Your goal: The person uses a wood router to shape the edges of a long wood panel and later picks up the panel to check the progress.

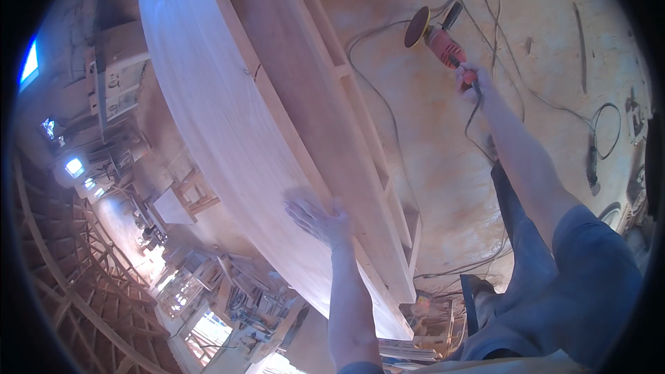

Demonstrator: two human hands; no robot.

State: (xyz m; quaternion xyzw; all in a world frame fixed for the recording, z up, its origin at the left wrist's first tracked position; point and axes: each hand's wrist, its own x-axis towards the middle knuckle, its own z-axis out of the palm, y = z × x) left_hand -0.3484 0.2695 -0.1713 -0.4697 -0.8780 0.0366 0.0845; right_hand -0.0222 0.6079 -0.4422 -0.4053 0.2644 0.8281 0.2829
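Note:
My left hand (318, 223) lies flat on the pale top of a long wooden piece (208, 97), its fingers stretched out near the edge. This piece is broad and smooth, with a curved outer side and a framed wooden side with open slots. Off to the right, my right hand (471, 77) is wrapped round the rear end of a red angle grinder (445, 47). A round sanding disc (417, 26) is fitted at its front, and a black side handle (452, 15) sticks out. The grinder is held apart from the wood, out over the floor.
A dark power cord (476, 125) trails from the grinder near my leg. More cables (516, 73) lie across the dusty floor (450, 215). A coiled cable (608, 131) lies at the far right. Wood pieces and a wooden frame (196, 194) stand beyond the long piece on the left.

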